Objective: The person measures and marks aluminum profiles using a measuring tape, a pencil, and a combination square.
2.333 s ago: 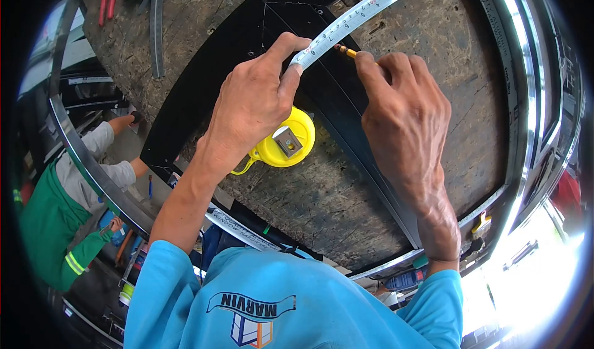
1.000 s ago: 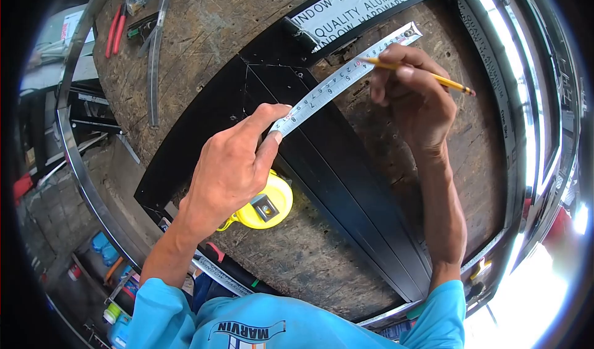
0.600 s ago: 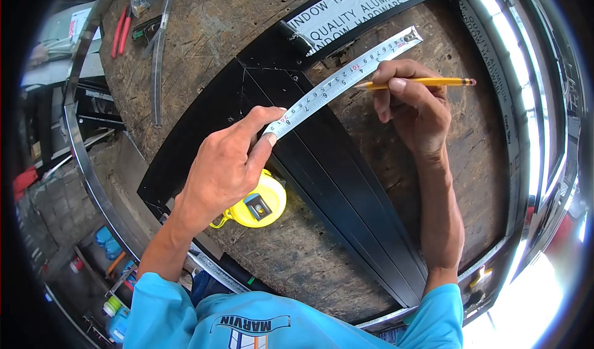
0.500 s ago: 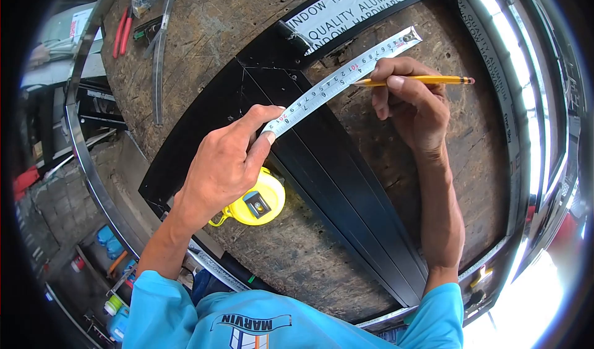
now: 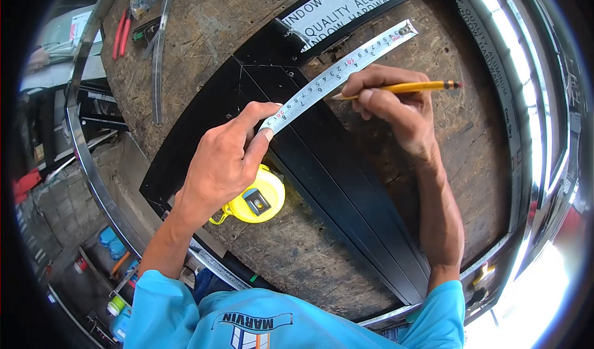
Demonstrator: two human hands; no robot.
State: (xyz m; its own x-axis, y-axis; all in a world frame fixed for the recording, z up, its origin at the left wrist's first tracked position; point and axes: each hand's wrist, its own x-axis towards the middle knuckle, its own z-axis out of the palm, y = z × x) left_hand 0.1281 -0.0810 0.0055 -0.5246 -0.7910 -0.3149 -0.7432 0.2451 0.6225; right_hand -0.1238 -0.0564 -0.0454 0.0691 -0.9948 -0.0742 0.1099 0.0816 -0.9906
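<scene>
The left hand [image 5: 223, 166] pinches the white blade of the measuring tape [image 5: 337, 74] between thumb and forefinger and presses it down on the black aluminium profile [image 5: 346, 182]. The yellow tape case [image 5: 250, 195] rests on the wooden worktable [image 5: 297, 250], just under this hand, touching the near edge of the profile. The blade runs diagonally up and to the right, across the profile and over the bare wood, and its end hook lies near a black bar with a white label [image 5: 346, 0] (it reads about window hardware and quality aluminum).

The right hand [image 5: 396, 105] is closed around a yellow pencil [image 5: 405, 88], gripping it with thumb and first fingers. The pencil lies almost horizontal, its point directed left, just below the blade; whether the tip touches the surface I cannot tell, since the fingers hide part of it.

At the far left of the table lie red-handled pliers [image 5: 119, 30] and a thin metal strip [image 5: 156, 52].
</scene>
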